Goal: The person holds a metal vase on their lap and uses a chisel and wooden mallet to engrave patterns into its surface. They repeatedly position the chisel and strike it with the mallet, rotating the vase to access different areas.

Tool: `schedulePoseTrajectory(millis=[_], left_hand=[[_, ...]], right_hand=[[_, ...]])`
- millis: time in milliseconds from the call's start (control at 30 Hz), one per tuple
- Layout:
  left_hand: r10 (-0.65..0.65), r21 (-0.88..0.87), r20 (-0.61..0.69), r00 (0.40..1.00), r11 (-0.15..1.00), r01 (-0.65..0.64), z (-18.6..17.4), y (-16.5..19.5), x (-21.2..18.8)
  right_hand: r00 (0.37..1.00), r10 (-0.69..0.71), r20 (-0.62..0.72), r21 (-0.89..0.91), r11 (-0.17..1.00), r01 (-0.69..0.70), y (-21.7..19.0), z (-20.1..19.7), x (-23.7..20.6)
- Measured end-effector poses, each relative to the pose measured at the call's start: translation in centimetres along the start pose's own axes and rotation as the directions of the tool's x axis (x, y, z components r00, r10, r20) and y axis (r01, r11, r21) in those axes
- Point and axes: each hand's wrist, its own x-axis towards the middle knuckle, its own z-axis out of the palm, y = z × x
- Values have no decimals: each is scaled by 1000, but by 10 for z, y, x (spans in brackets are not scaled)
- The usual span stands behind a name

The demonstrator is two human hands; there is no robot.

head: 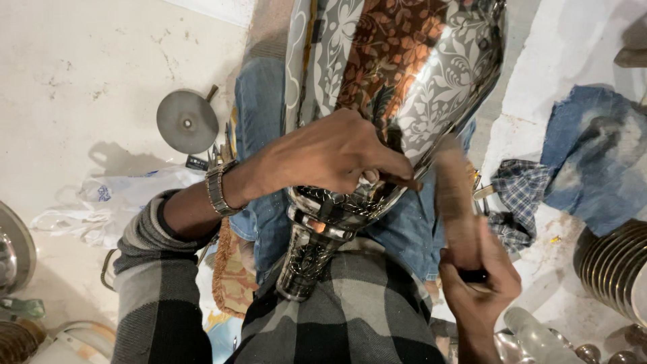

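Note:
A large shiny metal vessel (404, 74) with engraved floral patterns lies across my lap, its narrow stem (306, 259) pointing toward me. My left hand (330, 155), with a metal watch band on the wrist, presses on the vessel's lower body, fingers curled against it. Gripped in my right hand (475, 273) is a dark-handled tool whose upper part (455, 195) is blurred with motion and reaches up to the vessel's side, close to my left fingertips.
On the pale floor at left lie a round metal disc (187, 121) and a white plastic bag (108, 202). Checked (522, 195) and blue denim (593, 155) cloths lie at right. A stack of brass plates (617, 266) sits at the right edge.

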Motion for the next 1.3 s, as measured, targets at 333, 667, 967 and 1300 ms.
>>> schedulePoseTrajectory(millis=[333,667,967,1300], left_hand=[[20,33,-237,971,999,-12,8,-1,-12],[45,-29,-336,941,998,-59,11,-7,-17],[20,58,-245,969,998,-6,7,-11,-8],[7,41,-192,981,999,1,-3,-10,-4]], right_hand=[[983,-154,98,75,986,147,-13,-21,39],[995,15,99,-106,994,-4,-15,0,16],[941,288,177,98,946,-308,18,20,2],[998,45,47,178,983,-52,-25,3,25]])
